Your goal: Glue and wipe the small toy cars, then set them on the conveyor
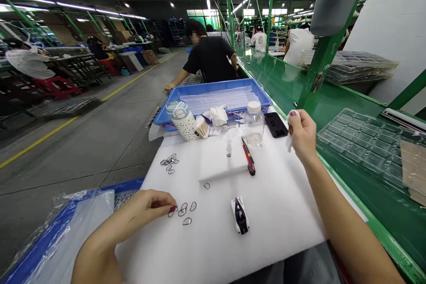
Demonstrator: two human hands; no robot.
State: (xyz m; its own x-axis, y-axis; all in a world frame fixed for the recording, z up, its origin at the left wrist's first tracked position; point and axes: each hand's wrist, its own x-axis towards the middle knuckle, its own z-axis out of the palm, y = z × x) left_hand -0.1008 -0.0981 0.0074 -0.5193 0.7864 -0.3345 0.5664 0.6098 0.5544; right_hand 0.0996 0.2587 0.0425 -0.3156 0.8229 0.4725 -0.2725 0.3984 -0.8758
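My left hand (151,206) is low over the white foam sheet, thumb and forefinger pinched at the edge of a small clear oval piece with a black rim. Several more black-rimmed oval pieces (187,221) lie just right of those fingertips. A second cluster of such pieces (169,161) is farther back, and a single one (207,186) lies toward the middle. Raised at the right, my right hand (302,135) is closed around a crumpled white tissue (289,142). Between my arms a white and black toy car (240,215) rests on the foam.
Behind the work area stand a dotted cup (183,122), cotton swabs (202,127), a clear bottle (254,126) and a phone (276,124). A red utility knife (248,157) lies near a small bottle (229,153). Beyond is a blue tray (262,93); a person in black sits behind it.
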